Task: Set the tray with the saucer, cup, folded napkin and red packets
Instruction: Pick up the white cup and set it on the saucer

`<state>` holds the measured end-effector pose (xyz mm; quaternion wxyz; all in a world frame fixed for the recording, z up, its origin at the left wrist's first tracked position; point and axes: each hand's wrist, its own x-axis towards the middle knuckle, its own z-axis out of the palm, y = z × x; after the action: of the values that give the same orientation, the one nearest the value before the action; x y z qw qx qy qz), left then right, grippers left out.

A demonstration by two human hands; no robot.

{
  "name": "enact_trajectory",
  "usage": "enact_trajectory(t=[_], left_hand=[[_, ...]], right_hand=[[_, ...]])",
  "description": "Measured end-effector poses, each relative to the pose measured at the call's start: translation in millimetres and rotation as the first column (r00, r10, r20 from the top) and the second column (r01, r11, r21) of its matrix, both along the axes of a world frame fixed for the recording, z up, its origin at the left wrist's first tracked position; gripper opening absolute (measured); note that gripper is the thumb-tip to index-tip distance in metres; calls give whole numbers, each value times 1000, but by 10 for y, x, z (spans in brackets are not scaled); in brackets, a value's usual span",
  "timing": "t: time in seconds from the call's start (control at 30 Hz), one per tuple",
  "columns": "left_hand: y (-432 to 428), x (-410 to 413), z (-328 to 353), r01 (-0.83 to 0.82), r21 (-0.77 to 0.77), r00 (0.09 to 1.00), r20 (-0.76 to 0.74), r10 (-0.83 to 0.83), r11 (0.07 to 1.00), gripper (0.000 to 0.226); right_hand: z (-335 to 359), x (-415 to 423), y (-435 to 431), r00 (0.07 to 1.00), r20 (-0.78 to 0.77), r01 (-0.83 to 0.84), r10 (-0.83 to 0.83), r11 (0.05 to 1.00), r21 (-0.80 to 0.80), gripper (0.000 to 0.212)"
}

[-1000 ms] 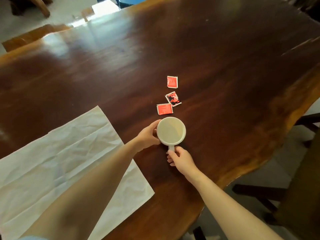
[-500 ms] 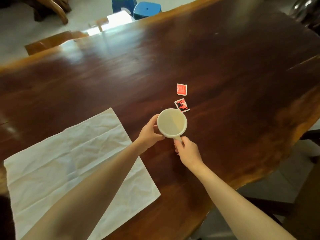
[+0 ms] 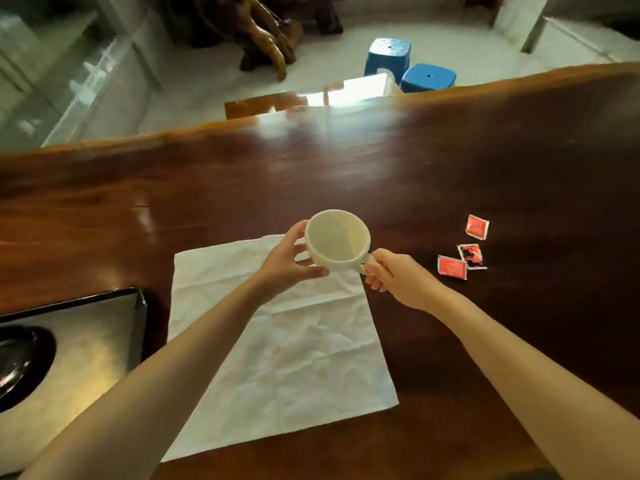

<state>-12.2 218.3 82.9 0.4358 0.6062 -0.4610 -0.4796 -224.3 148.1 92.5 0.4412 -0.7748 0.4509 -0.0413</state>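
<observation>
A cream cup [image 3: 337, 242] hangs in the air above the far corner of the white napkin [image 3: 280, 344], which lies unfolded and creased on the table. My left hand [image 3: 287, 263] cradles the cup's left side and bottom. My right hand [image 3: 393, 277] pinches its handle. Three red packets [image 3: 464, 251] lie on the wood to the right of the cup. At the left edge sits a metal tray [image 3: 100, 327] with a dark saucer [image 3: 19, 358] on it, partly cut off by the frame.
The long dark wooden table [image 3: 450, 161] stretches across the view. Beyond its far edge stand two blue stools [image 3: 408, 64], a carved wooden piece and a bench on a pale floor.
Both hands have lifted the cup off the table and carried it left, from beside the packets to above the napkin. The view swung left, and the tray with the saucer came into sight.
</observation>
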Motion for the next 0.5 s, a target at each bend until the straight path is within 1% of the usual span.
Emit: enact_trajectory(t=[0.13,0.2,0.27,0.37,0.5], left_hand=[[474,524,76,-146,-29,988,49,147,989,76],[736,788,94,-216,-46,973,69,219,975,77],[1007,1065,120,-269,-59,959,76,273,961,76],[1422,1545,134,-322,-71,940,95,328,944,78],[1948,2186,115,-389,-89,905,153,398,917,79]], right_hand=[[101,656,226,996,-7,-91,91,996,-24,26],[132,992,398,989,-3,-146,146,987,-67,23],[153,1344,593,986,30,-162,165,983,-88,20],[170,1910,892,982,80,-168,174,983,-69,19],[154,2649,1258,974,104,-204,204,979,-10,11]])
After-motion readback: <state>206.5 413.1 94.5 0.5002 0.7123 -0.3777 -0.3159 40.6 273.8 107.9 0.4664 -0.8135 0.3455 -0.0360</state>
